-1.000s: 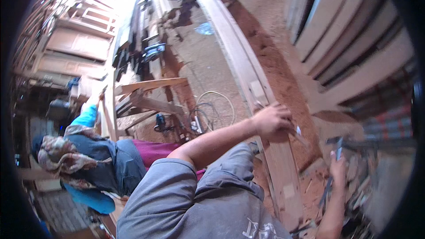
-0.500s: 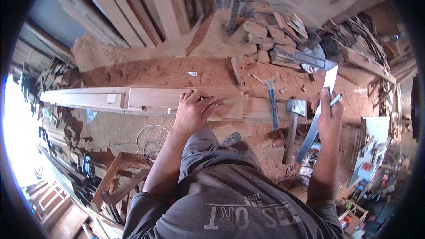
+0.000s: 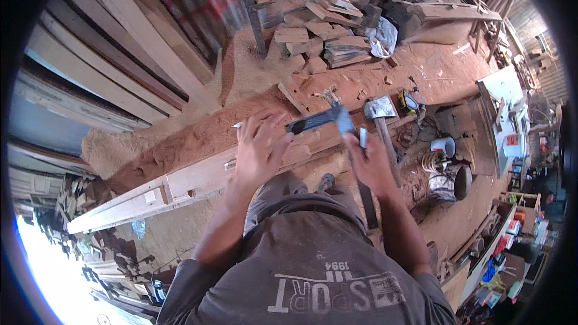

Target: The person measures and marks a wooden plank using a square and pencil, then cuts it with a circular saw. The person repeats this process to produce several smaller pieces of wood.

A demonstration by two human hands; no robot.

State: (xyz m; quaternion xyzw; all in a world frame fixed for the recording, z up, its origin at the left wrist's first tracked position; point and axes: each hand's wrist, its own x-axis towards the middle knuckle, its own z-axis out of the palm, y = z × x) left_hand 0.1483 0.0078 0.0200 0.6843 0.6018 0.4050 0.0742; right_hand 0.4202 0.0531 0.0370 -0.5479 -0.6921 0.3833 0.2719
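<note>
My left hand [image 3: 257,151] is open above a long pale wooden beam [image 3: 126,203], its fingers spread near the end of the square's dark arm. My right hand [image 3: 370,162] grips a metal try square [image 3: 312,121], whose blurred blade runs down past the hand, along with a small silver cylinder [image 3: 363,136] that I cannot identify. The square's dark arm lies over the beam. Just right of it a hammer or mallet [image 3: 379,108] with a broad metal head rests on the wood, its handle pointing toward me.
Planks [image 3: 120,48] lean on the wall at upper left. Wood offcuts [image 3: 325,39] and a white sack [image 3: 382,36] are piled at the back. At right stand buckets [image 3: 442,146], a yellow tool [image 3: 407,101] and a cluttered white bench [image 3: 503,87].
My view has swung round toward the beam and wall. My right hand has brought the square leftward, over the beam toward my left hand, whose fingers have come off the wood and spread.
</note>
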